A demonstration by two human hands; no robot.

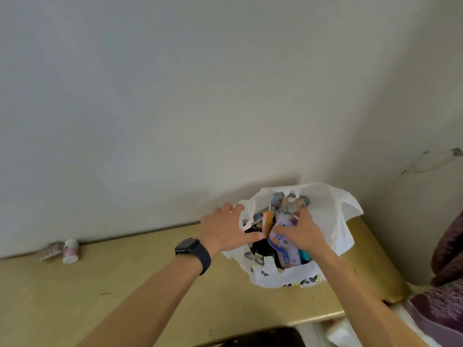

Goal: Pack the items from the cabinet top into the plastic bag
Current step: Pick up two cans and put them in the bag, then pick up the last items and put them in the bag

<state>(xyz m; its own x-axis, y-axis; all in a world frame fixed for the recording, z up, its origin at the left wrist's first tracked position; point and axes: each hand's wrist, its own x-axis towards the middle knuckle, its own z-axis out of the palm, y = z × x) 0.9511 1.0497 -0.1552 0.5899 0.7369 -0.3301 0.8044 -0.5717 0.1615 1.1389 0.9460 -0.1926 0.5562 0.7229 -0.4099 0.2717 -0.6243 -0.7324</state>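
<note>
A person's right hand [299, 231] presses a pale packet [284, 242] into the crammed plastic bag [328, 216] at the cabinet top's [150, 284] far corner, left hand [225, 227] spread wide on its rim, while a small bottle [70, 251] awaits fetching.

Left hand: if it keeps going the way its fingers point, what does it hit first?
Probably the rim of the white plastic bag: the left hand points right and away, fingers right by the bag's near-left edge. Depth is unclear.
</note>
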